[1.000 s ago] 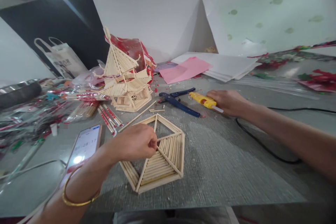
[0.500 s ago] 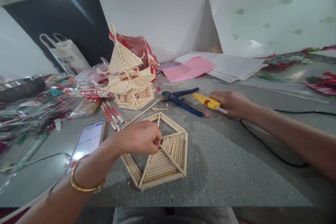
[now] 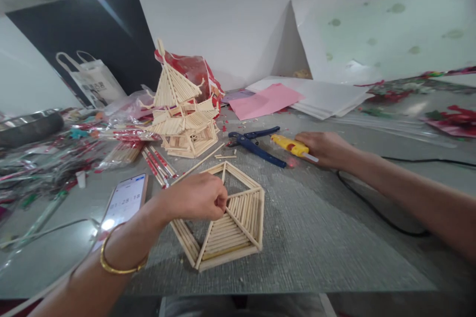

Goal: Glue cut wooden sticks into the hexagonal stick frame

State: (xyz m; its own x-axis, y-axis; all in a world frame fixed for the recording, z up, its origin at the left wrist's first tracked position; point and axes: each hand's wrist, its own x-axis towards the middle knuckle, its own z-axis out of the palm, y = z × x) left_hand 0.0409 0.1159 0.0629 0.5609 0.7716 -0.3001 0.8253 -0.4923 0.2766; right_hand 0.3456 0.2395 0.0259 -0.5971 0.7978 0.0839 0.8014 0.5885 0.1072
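Note:
A flat hexagonal panel of wooden sticks lies on the grey table in front of me. My left hand, a gold bangle on its wrist, rests over the panel's left part with the fingers pinched at a stick near the centre. My right hand lies farther back on the right, closed around the yellow glue gun, which rests on the table. Its black cord trails toward me. A tiered pagoda model of sticks stands behind the panel.
Blue pliers lie next to the glue gun's nozzle. A phone with a lit screen lies at the left, beside wrapped chopsticks and plastic clutter. Pink paper and white sheets sit at the back, a white bag far left.
Both hands keep their places; my left hand's pinch stays at the panel's centre. Only the view shifts slightly.

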